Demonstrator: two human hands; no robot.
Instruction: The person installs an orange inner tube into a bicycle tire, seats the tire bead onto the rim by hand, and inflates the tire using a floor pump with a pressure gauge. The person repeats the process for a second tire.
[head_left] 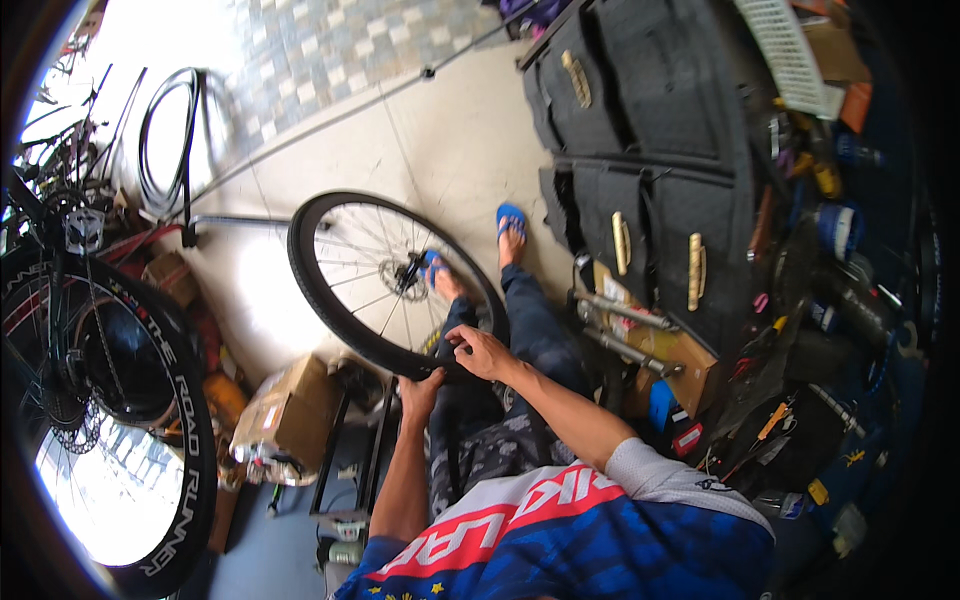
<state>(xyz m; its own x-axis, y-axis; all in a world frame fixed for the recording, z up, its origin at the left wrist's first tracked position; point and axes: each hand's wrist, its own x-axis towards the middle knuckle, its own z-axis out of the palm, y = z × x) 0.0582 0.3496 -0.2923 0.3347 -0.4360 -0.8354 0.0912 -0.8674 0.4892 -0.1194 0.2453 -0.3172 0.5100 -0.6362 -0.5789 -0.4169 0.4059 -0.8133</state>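
Observation:
A black deep-rimmed bicycle wheel (306, 265) leans tilted in front of me, its near edge close to my knees. The hub and a brake disc (403, 278) sit at its centre among thin spokes. My left hand (419, 394) grips the near edge of the wheel, thumb on top. Just to the right, my right hand (481, 353) is at the near part of the rim with its fingers bent and pinched together. Whatever lies between those fingertips is too small to make out. Part of the rim is hidden behind both hands.
A bicycle (195, 400) with large lettered tyres stands at the left. Nearby are a cardboard box (285, 405) and a tyre (150, 135) on a stand. On the right, a black cabinet (690, 220) with pale handles adjoins cluttered tools. My sandalled feet (511, 222) rest beyond the wheel.

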